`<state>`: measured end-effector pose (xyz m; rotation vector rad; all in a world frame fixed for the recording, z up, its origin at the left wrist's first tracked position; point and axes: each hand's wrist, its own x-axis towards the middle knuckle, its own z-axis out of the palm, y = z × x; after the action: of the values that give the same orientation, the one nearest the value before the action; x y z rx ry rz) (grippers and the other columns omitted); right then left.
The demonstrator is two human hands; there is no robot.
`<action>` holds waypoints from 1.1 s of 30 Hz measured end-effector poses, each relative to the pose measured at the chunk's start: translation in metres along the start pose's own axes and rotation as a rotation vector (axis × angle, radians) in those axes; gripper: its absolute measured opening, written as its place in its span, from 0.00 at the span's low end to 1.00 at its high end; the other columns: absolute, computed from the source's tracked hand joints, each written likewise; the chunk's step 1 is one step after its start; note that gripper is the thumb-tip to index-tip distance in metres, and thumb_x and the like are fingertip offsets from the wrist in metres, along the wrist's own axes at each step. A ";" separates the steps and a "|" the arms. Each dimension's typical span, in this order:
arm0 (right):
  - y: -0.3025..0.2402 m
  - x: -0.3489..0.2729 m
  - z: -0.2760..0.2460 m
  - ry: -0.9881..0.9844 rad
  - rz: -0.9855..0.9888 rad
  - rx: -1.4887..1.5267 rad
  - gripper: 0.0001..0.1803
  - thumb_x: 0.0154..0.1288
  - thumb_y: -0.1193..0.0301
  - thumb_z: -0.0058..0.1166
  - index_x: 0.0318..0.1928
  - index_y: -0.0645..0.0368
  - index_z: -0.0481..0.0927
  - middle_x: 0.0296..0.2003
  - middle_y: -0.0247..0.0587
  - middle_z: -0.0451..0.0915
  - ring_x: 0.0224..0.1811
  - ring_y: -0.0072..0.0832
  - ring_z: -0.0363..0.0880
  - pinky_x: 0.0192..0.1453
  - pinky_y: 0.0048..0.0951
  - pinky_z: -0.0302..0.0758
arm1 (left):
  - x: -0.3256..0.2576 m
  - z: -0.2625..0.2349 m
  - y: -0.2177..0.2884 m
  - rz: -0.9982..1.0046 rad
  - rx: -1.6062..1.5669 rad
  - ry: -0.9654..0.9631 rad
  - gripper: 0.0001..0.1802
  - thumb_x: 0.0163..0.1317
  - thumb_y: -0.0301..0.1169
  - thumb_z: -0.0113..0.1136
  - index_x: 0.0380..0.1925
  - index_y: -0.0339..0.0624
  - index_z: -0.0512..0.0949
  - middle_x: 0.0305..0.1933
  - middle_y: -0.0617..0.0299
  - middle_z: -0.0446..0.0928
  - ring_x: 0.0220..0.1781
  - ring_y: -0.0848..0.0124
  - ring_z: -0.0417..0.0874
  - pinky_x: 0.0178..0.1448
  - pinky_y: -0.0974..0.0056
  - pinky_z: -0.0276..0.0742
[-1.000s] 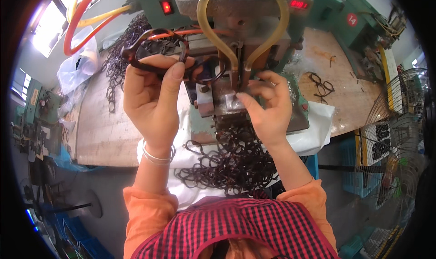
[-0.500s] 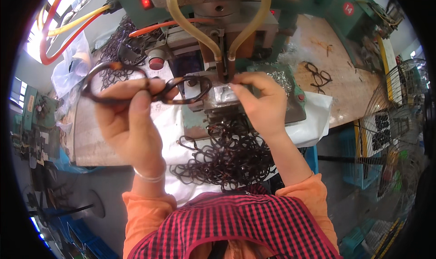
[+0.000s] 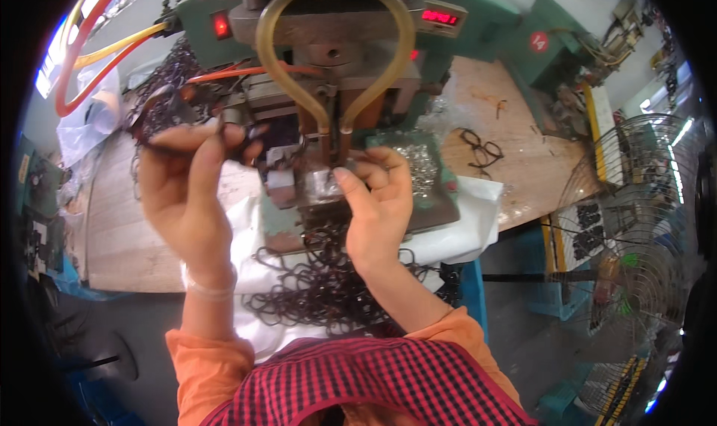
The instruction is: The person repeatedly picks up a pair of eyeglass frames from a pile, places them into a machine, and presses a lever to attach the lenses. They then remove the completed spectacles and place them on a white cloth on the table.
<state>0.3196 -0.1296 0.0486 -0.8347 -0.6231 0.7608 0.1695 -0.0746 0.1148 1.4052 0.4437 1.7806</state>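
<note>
A dark tortoiseshell eyeglass frame (image 3: 252, 137), smeared by motion, is pinched between the thumb and fingers of my left hand (image 3: 183, 202), left of the machine's work point. My right hand (image 3: 381, 217) is at the small metal fixture (image 3: 320, 187) under the machine's two copper-coloured tips (image 3: 334, 138). Its fingers are curled, with the thumb against the fixture's edge; whether anything small is in them I cannot make out. Below the fixture, a tangled heap of dark eyeglass frames (image 3: 314, 295) lies close to my body, partly behind my right forearm.
The green machine (image 3: 202, 30) rises in front, with looped yellowish hoses (image 3: 265, 38) and a red display (image 3: 441, 17). Another heap of frames (image 3: 172, 82) lies at the back left. Shiny scraps (image 3: 420, 170) and a loose frame (image 3: 482, 153) are to the right. A wire-caged fan (image 3: 642, 224) stands far right.
The whole view has shifted, with the machine now lower and further left. The eyeglass frame in my left hand has turned and blurred. My right hand's fingers are more curled, still at the fixture.
</note>
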 end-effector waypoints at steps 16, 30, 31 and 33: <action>0.001 0.053 -0.134 0.076 -0.145 -1.251 0.13 0.66 0.71 0.60 0.49 0.59 0.85 0.44 0.49 0.85 0.47 0.35 0.83 0.55 0.33 0.76 | -0.045 -0.009 -0.031 0.803 0.636 -0.839 0.10 0.51 0.26 0.70 0.33 0.44 0.80 0.44 0.59 0.86 0.46 0.62 0.87 0.43 0.64 0.86; 0.022 0.053 -0.135 0.018 -0.439 -1.486 0.07 0.60 0.73 0.59 0.38 0.60 0.82 0.35 0.49 0.82 0.40 0.50 0.81 0.45 0.44 0.76 | 0.019 -0.130 -0.098 0.326 1.179 -0.111 0.09 0.55 0.24 0.63 0.38 0.44 0.81 0.39 0.58 0.82 0.41 0.54 0.79 0.46 0.55 0.73; 0.022 0.053 -0.132 0.020 -0.424 -1.450 0.07 0.60 0.73 0.59 0.38 0.61 0.82 0.35 0.50 0.82 0.39 0.49 0.81 0.45 0.44 0.76 | 0.044 -0.141 -0.129 0.342 1.238 -0.199 0.06 0.55 0.24 0.63 0.33 0.44 0.81 0.37 0.58 0.80 0.41 0.54 0.77 0.45 0.55 0.73; 0.024 0.057 -0.132 0.035 -0.413 -1.388 0.08 0.61 0.73 0.58 0.39 0.62 0.82 0.34 0.50 0.83 0.39 0.49 0.82 0.45 0.43 0.76 | 0.082 -0.151 -0.184 0.242 1.348 -0.518 0.05 0.52 0.26 0.61 0.30 0.46 0.83 0.37 0.58 0.80 0.43 0.55 0.79 0.49 0.54 0.76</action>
<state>0.4419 -0.1282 -0.0304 -1.8762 -1.2603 -0.1904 0.0939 0.1310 -0.0090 2.8068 1.3486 1.0896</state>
